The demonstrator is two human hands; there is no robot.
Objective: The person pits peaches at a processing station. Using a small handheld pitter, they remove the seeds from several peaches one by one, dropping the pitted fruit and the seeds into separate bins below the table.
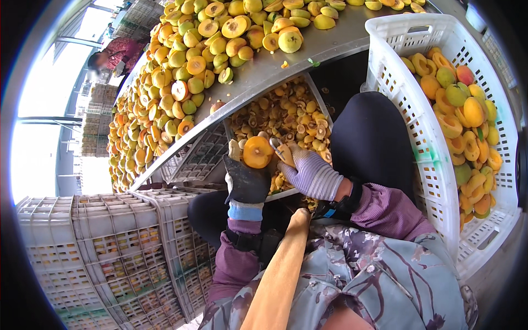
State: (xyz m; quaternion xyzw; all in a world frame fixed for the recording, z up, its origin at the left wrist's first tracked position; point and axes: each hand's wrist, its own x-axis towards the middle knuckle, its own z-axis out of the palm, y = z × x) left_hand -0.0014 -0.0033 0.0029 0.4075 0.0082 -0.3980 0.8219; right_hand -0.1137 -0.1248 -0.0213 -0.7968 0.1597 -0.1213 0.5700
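My left hand (246, 181), in a black-coated glove, is closed around a yellow peach half (257, 152), its cut face turned up. My right hand (314, 175), in a white and purple striped glove, grips a small pitting knife (284, 154) with a tan handle and a short metal tip. That tip is close to the right edge of the peach half; whether they touch I cannot tell. Below both hands, a bin with a pale rim (320, 98) holds many peach pits and scraps (286, 113).
A metal table (324, 47) heaped with halved peaches (192, 60) curves ahead and left. At right stands a white plastic crate (407, 110) of peach halves (467, 121). Stacked fruit crates (115, 236) are at lower left. Another person (121, 55) is at far left.
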